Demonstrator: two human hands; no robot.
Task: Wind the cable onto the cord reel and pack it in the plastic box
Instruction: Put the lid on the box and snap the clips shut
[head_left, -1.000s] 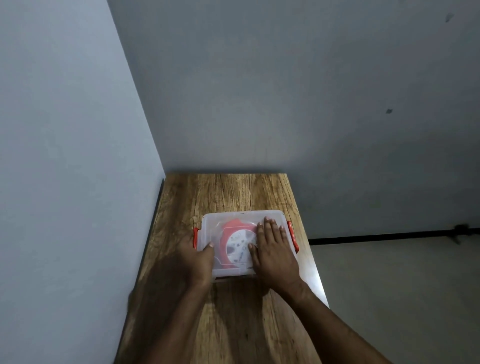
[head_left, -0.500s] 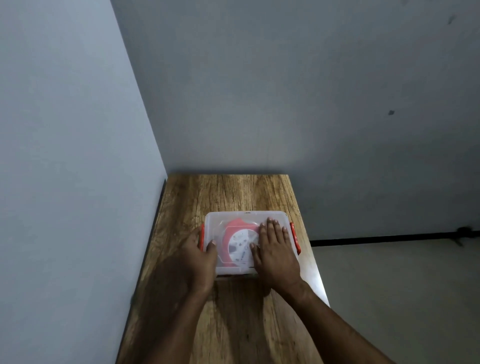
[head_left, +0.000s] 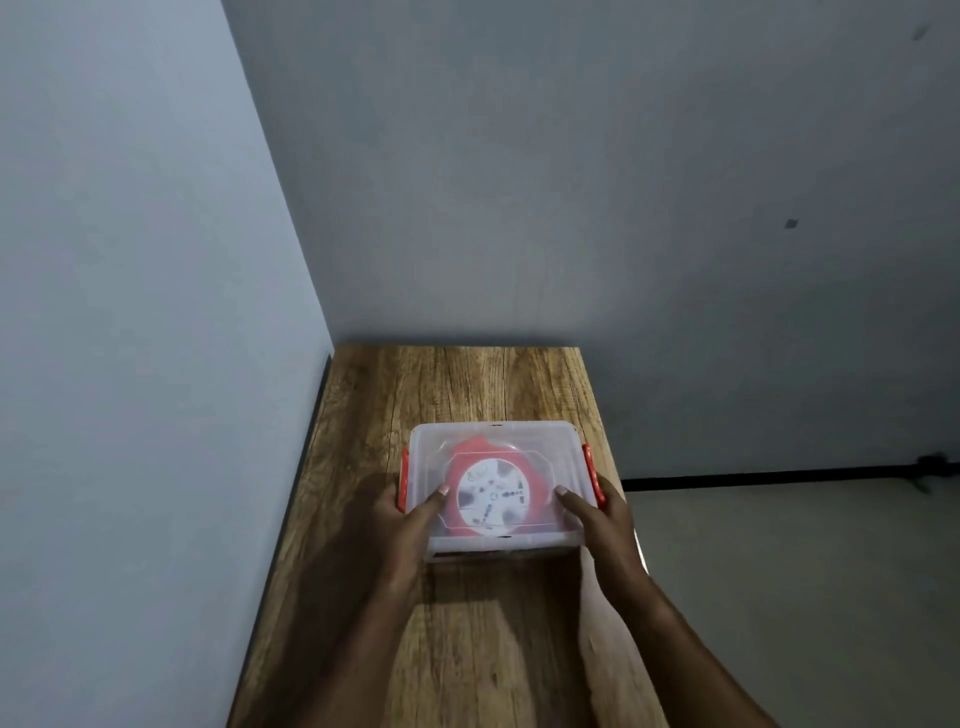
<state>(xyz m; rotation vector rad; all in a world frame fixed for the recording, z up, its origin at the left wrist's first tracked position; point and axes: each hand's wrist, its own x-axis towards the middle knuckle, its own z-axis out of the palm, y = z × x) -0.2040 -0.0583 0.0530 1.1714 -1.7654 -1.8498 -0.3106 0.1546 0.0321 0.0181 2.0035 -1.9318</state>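
Plastic box (head_left: 493, 441) with its clear lid on sits on the wooden surface (head_left: 457, 384), a little right of the middle and towards the near half, and I hold it from both ends. Going from the left: the pale wall (head_left: 130, 312) runs close along the left edge of the surface, with a dark gap between them. A strip of bare wood lies between that edge and the box. My left hand (head_left: 400, 519) grips the near left corner of the box, thumb lying on the lid, fingers curled round the side by the left red latch (head_left: 403, 478). Through the lid I see the red cord reel (head_left: 493, 493) lying flat inside, its white round face up; there are dark marks and small print on that face, but it is too blurred for me to read. I cannot make out the cable itself. My right hand (head_left: 602, 514) grips the near right corner in the same way, thumb on the lid, fingers down the side at the right red latch (head_left: 592, 473). My hands are apart, one at each end of the box. Just past the right latch the surface ends; its right edge is open, with grey floor (head_left: 805, 571) below. Beyond the box, bare wood runs to the back wall (head_left: 571, 182), which meets the far edge.
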